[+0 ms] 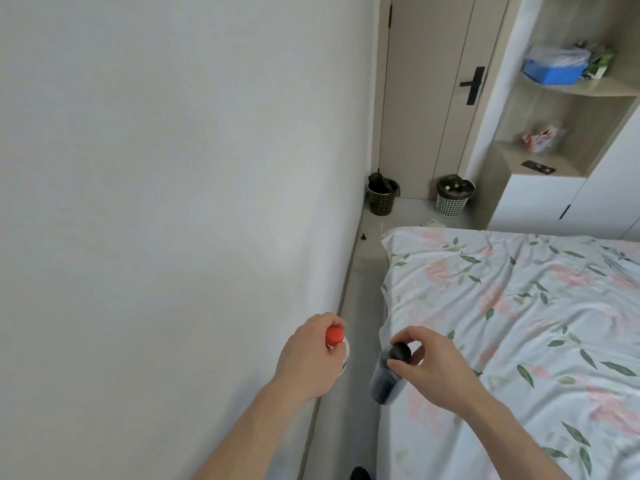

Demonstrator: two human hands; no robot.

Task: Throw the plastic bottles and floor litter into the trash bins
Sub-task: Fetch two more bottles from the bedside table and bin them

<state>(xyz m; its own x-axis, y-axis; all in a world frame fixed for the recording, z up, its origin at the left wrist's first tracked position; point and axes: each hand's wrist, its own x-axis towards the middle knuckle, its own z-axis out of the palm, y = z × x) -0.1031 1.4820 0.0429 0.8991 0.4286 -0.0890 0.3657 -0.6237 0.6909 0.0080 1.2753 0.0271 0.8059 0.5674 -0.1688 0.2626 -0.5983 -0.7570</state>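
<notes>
My left hand (308, 355) grips a clear plastic bottle with a red cap (92, 335) by its neck, close to the white wall. My right hand (429, 365) holds a dark bottle (382, 381) by its black cap, hanging upright over the narrow floor strip beside the bed. Far ahead by the door stand two bins: a black bin (381, 199) with a dark liner on the left and a white lattice bin (452, 199) with a dark liner on the right. A pale scrap of litter (431, 223) lies on the floor near the white bin.
A bed with a floral sheet (519, 323) fills the right side. A narrow grey floor aisle (363, 289) runs between wall and bed toward the bins. A small dark object (363, 236) sits at the wall base. A closed door (433, 81) and open shelves (561, 98) stand beyond.
</notes>
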